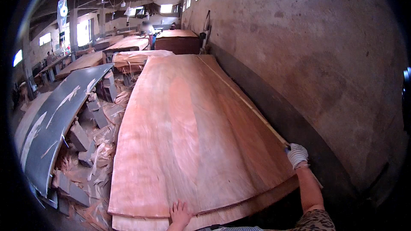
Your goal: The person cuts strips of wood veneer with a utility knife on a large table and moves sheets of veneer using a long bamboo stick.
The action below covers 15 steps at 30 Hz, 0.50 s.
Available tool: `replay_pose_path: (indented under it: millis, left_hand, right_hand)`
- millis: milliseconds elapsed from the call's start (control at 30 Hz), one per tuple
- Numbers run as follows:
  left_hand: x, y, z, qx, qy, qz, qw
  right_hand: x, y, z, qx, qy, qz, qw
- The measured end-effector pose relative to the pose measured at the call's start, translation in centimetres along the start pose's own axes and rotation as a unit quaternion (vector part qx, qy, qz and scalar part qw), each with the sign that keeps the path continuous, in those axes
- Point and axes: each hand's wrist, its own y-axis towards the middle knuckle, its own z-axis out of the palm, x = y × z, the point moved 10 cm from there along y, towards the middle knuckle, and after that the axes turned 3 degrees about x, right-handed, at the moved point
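Lying flat on its stack, the top veneer sheet point(188, 132) fills the middle of the view, a long reddish-pink leaf with faint wavy grain, thin and slightly curled at its near edge; it looks already spread and roughly squared on the pile point(257, 203), with only the near end and the right edge yet to settle, as I judge it. At three o'clock rises a rough, stained concrete wall point(308, 51). At nine o'clock a dark curved panel point(55, 119) leans over splintered scraps point(100, 145). At four o'clock the gloved right hand point(296, 155) pinches the sheet's right edge. At six o'clock the bare left hand point(180, 214) presses flat, fingers spread.
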Motion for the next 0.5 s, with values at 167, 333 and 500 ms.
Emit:
replay_pose_path:
  millis: [167,333,500]
  left_hand:
    - [0.7,-0.5,0.1,-0.015,-0.016,-0.01,1.0]
    - [0.1,-0.2,0.7,0.011,0.008,0.0,1.0]
    - [0.5,-0.2,0.5,-0.022,0.008,0.001,1.0]
  right_hand:
    - [-2.3,-0.5,0.3,0.021,-0.04,-0.005,0.999]
    - [0.0,2.5,-0.5,-0.034,-0.005,-0.034,0.999]
    - [6.7,8.2,1.2,-0.03,0.089,-0.04,0.995]
